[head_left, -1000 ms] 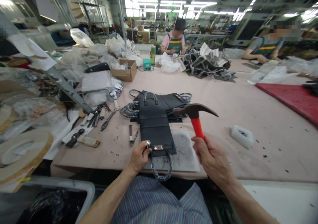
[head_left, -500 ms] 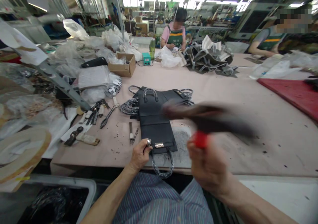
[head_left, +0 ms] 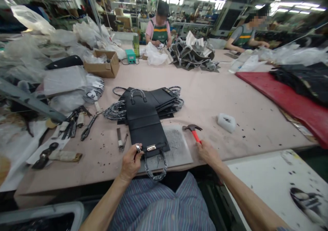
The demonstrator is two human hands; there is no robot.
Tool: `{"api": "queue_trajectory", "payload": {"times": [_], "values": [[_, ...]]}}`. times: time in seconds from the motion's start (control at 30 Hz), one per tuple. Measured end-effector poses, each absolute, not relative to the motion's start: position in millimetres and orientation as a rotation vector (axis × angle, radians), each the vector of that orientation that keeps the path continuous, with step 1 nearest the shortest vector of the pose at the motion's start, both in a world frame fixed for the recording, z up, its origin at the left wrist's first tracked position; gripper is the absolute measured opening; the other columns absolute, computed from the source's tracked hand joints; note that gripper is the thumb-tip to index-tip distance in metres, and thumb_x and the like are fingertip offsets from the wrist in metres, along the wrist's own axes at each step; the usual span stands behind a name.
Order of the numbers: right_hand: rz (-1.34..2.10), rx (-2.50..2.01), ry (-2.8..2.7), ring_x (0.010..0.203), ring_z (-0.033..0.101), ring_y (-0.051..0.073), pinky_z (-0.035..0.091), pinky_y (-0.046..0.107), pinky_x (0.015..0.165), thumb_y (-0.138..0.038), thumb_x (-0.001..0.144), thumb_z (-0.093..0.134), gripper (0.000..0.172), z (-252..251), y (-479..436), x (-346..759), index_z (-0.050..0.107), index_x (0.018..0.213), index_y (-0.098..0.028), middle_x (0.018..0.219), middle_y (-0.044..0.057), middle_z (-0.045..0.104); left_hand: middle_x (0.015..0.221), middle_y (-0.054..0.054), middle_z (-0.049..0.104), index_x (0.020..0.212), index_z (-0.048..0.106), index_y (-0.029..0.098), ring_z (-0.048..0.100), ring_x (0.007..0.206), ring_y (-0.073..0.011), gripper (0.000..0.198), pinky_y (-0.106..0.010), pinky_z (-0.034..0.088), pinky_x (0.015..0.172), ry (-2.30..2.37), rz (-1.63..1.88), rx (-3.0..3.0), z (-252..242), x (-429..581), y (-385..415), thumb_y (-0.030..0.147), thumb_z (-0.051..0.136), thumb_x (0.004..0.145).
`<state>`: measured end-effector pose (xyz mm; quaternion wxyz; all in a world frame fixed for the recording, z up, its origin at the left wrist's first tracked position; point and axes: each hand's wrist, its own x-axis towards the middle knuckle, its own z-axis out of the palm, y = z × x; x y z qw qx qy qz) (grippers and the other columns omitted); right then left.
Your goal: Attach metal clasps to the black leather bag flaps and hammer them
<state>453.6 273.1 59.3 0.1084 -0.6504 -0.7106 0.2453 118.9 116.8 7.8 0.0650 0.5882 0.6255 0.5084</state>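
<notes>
A black leather bag panel (head_left: 146, 132) lies flat, with a metal clasp (head_left: 151, 148) near its lower edge and a plastic-wrapped handle (head_left: 156, 174) hanging toward me. At the panel's lower left edge, my left hand (head_left: 130, 162) is closed. Something shiny and metallic shows at its fingertips; whether a ring or a small part, I cannot tell. To the right, my right hand (head_left: 208, 152) grips the red handle of a claw hammer (head_left: 194, 130), its head resting by the grey board (head_left: 180, 149). Beneath the panel is a stack of similar bag pieces (head_left: 167, 104).
Left of the panel lie a short metal tool (head_left: 119, 138), pliers (head_left: 89, 127) and another hammer (head_left: 44, 156). A white container (head_left: 226, 122) stands right of the hammer. Farther off are a red sheet (head_left: 279, 101), a cardboard box (head_left: 102, 65) and two co-workers across the table.
The hammer, raised and blurred before, has come down to the table right of the panel. My left hand stays by the panel's edge. The view has turned to the right.
</notes>
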Motion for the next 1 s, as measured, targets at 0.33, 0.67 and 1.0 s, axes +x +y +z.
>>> {"api": "queue_trajectory", "payload": {"times": [0.33,0.67,1.0], "values": [[0.512,-1.099,-2.457,0.132,0.046,0.032,0.034,0.057,0.113,-0.019,0.09,0.058,0.046,43,228,360,0.055,0.136,-0.021,0.139,0.013,0.056,0.11,-0.01,0.076,0.1,0.068,0.018,0.072,0.106,-0.0231,0.015,-0.044,0.058,0.099,1.919,1.419,1.615,19,121,114,0.03,0.061,0.094],[0.666,-1.102,-2.323,0.135,0.045,0.033,0.025,0.059,0.119,-0.017,0.086,0.06,0.044,34,224,360,0.059,0.129,-0.02,0.137,0.012,0.058,0.102,-0.009,0.078,0.095,0.071,0.017,0.073,0.098,-0.0199,0.029,-0.036,0.059,0.093,1.663,1.784,0.678,30,98,128,0.044,0.074,0.086],[0.756,-1.063,-2.234,0.134,0.047,0.029,0.023,0.056,0.121,-0.015,0.079,0.061,0.045,31,226,363,0.057,0.124,-0.019,0.137,0.012,0.06,0.104,-0.006,0.074,0.094,0.074,0.019,0.07,0.104,-0.021,0.012,-0.039,0.057,0.099,1.705,1.478,1.29,51,175,166,0.029,0.072,0.089]]}}
